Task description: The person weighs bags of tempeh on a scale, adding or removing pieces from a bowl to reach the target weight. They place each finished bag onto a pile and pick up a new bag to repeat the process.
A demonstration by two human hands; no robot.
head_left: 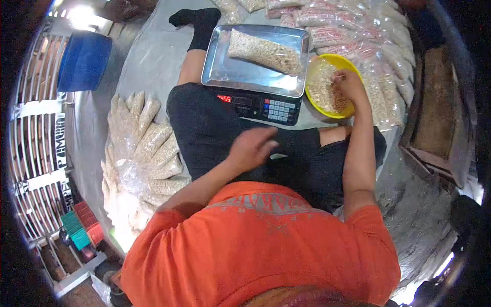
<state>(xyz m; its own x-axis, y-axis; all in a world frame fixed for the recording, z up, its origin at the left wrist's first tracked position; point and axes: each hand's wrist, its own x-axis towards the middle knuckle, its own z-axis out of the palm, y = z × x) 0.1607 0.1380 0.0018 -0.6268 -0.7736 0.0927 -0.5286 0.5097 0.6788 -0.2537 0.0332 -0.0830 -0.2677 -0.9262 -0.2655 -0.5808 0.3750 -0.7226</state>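
My right hand (pixel 349 86) reaches into a yellow bowl (pixel 352 62) of pale and brown bits, its fingers bent together; what they hold is too small to make out. Over my lap hovers my left hand (pixel 254 148), slightly blurred, fingers apart and nothing in them. In front of me stands a digital scale (pixel 279 109) with red lit digits and a metal tray (pixel 217 66). A clear plastic bag (pixel 266 52) filled with pale pieces lies slanted across that tray. The bowl sits close against the tray's right side.
Filled bags (pixel 146 148) fan out on the floor at my left. More bags with red print (pixel 332 36) are piled at the far right. A blue barrel (pixel 84 61) and red and green crates (pixel 82 225) stand at left, a wooden box (pixel 432 107) at right.
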